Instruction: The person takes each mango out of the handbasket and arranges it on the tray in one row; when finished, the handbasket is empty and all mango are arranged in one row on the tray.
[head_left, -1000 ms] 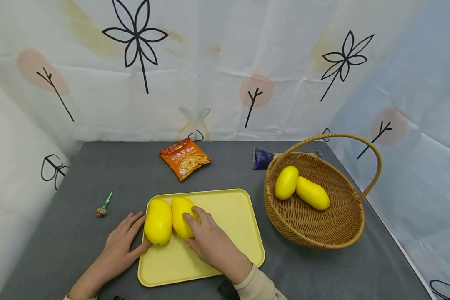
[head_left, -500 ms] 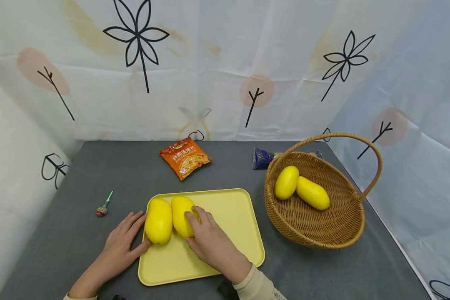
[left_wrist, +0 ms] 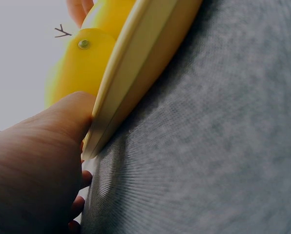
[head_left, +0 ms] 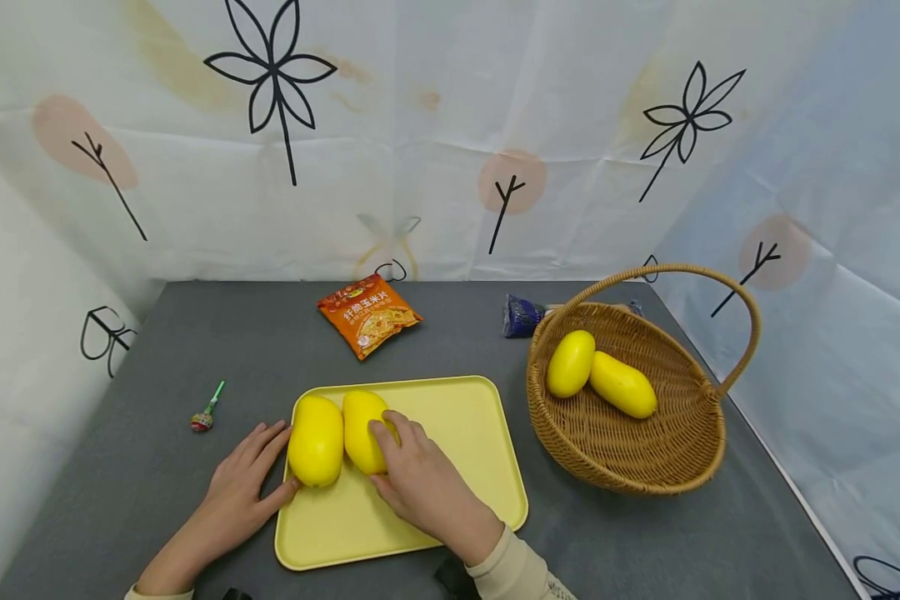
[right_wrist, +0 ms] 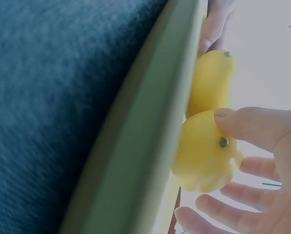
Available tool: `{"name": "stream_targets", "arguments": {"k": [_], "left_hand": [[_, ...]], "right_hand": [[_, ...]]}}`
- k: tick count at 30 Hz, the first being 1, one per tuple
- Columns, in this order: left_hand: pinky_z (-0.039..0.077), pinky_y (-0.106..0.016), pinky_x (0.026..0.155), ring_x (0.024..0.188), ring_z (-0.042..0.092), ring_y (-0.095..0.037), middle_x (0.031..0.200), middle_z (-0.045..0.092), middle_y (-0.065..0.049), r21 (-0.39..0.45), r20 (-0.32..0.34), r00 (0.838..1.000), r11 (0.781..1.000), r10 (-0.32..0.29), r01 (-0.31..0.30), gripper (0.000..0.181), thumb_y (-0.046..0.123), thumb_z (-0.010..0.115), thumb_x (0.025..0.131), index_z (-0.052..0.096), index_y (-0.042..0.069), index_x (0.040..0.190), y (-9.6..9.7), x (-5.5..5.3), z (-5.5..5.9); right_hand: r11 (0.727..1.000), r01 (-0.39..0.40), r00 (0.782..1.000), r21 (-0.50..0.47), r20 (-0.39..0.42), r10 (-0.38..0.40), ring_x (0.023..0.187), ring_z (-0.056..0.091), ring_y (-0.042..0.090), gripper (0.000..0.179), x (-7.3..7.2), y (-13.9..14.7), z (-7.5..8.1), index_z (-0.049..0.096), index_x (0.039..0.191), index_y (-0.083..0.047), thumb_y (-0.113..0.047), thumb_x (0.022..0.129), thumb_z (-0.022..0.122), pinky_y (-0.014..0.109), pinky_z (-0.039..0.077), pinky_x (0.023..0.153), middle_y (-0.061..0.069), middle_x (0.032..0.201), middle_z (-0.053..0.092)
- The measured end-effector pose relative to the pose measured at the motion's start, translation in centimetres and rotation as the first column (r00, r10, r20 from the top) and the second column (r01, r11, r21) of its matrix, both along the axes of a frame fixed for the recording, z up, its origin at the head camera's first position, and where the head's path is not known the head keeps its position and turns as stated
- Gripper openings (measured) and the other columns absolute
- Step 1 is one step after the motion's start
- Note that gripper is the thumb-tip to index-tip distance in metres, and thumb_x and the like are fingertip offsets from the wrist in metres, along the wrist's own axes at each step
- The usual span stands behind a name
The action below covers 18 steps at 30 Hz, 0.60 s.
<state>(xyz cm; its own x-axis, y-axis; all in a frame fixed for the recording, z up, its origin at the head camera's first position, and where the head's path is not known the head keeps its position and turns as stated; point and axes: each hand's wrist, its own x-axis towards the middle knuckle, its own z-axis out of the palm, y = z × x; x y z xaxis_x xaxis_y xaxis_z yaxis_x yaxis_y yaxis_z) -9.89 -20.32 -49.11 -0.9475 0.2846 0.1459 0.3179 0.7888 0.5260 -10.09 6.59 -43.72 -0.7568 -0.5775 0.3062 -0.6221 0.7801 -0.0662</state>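
Two yellow mangoes lie side by side on the left part of a pale yellow tray [head_left: 352, 529]. My right hand [head_left: 423, 479] has its thumb and fingers around the right mango [head_left: 360, 429]; in the right wrist view the thumb presses near the green stem spot of that mango [right_wrist: 204, 156]. My left hand [head_left: 243, 479] rests at the tray's left edge, beside the left mango [head_left: 315, 442]. Its thumb lies over the rim, and its fingers reach forward along the outside. In the left wrist view the thumb [left_wrist: 74, 112] lies close to the left mango [left_wrist: 82, 63]; contact is unclear.
A wicker basket [head_left: 667, 450] with a tall handle stands at the right, two yellow mangoes [head_left: 622, 383] inside. Behind it lies a dark blue packet [head_left: 522, 317]. An orange snack bag [head_left: 369, 315] is beyond the tray, and a lollipop [head_left: 204, 417] lies at the left.
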Motion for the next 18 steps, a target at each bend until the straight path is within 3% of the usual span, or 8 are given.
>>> {"name": "stream_targets", "arguments": {"k": [5, 9, 13, 18], "left_hand": [[0.024, -0.067, 0.096, 0.137, 0.025, -0.043, 0.147, 0.036, -0.018, -0.002, 0.010, 1.000, 1.000, 0.000, 0.000, 0.069, 0.038, 0.065, 0.090, 0.039, 0.009, 0.146, -0.1, 0.0, 0.1], [0.024, -0.067, 0.094, 0.136, 0.026, -0.044, 0.146, 0.037, -0.018, 0.001, 0.002, 1.000, 1.000, -0.001, 0.001, 0.068, 0.038, 0.065, 0.090, 0.039, 0.009, 0.146, -0.2, 0.1, 0.1], [0.025, -0.067, 0.094, 0.137, 0.025, -0.044, 0.147, 0.036, -0.018, -0.003, 0.006, 1.000, 1.000, -0.001, 0.001, 0.068, 0.038, 0.065, 0.090, 0.039, 0.010, 0.146, -0.3, 0.1, 0.1], [0.025, -0.068, 0.094, 0.137, 0.026, -0.044, 0.147, 0.036, -0.017, -0.012, 0.013, 1.000, 1.000, 0.000, 0.000, 0.068, 0.040, 0.064, 0.091, 0.039, 0.010, 0.146, -0.2, 0.0, 0.0]], "right_hand": [[1.000, -0.002, 1.000, 0.008, 0.003, 0.002, 0.105, 0.057, 0.023, 0.065, 0.0, 0.1, 0.3, 0.043, 0.134, -0.009, -0.037, 0.084, 0.073, 0.028, 0.055, 0.077, 0.012, 0.129, 0.048], [1.000, -0.002, 1.000, 0.020, 0.016, 0.002, 0.108, 0.057, 0.023, 0.067, 0.2, 0.5, 1.6, 0.042, 0.136, -0.010, -0.038, 0.084, 0.073, 0.030, 0.055, 0.079, 0.012, 0.133, 0.047], [1.000, -0.022, 0.998, -0.006, 0.056, 0.022, 0.112, 0.057, 0.022, 0.064, 0.6, 2.0, 4.6, 0.043, 0.138, -0.012, -0.036, 0.086, 0.072, 0.033, 0.054, 0.085, 0.011, 0.135, 0.048], [0.995, -0.095, 0.994, -0.023, 0.051, 0.096, 0.104, 0.061, 0.015, 0.046, 1.5, 6.0, 9.0, 0.053, 0.131, -0.015, -0.030, 0.090, 0.068, 0.032, 0.052, 0.084, 0.001, 0.122, 0.060]]}}
